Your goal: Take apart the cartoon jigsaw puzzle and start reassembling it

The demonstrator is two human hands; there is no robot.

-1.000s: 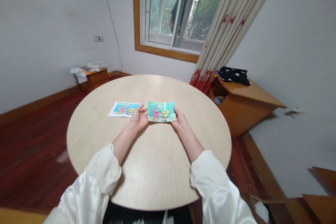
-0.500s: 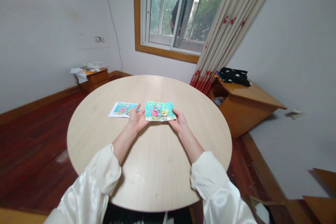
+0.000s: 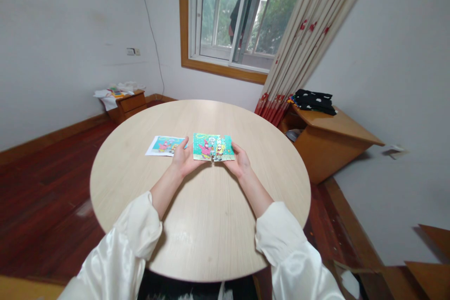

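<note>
A jigsaw puzzle [image 3: 202, 147] with a turquoise cartoon picture is held up over the table by both hands. My left hand [image 3: 183, 158] grips its left side, fingers underneath and out of sight. At the right side my right hand [image 3: 239, 159] holds it the same way, thumb near the edge. A split shows at the puzzle's bottom middle, and pieces look loose toward the upper right. Behind my left thumb a white-bordered printed sheet [image 3: 161, 146] with a similar picture lies flat on the table.
The round pale wooden table [image 3: 207, 225] stands in front of me. A small drawer cabinet [image 3: 131, 104] with papers is at the far left. On the right, dark patterned cloth [image 3: 314, 102] lies on a tilted-looking wooden desk [image 3: 337, 133] beside the curtain [image 3: 298, 37].
The puzzle has shifted slightly up and left and lies at a different tilt. A split at its lower middle and uneven pieces at its upper right now show. The printed sheet stays put.
</note>
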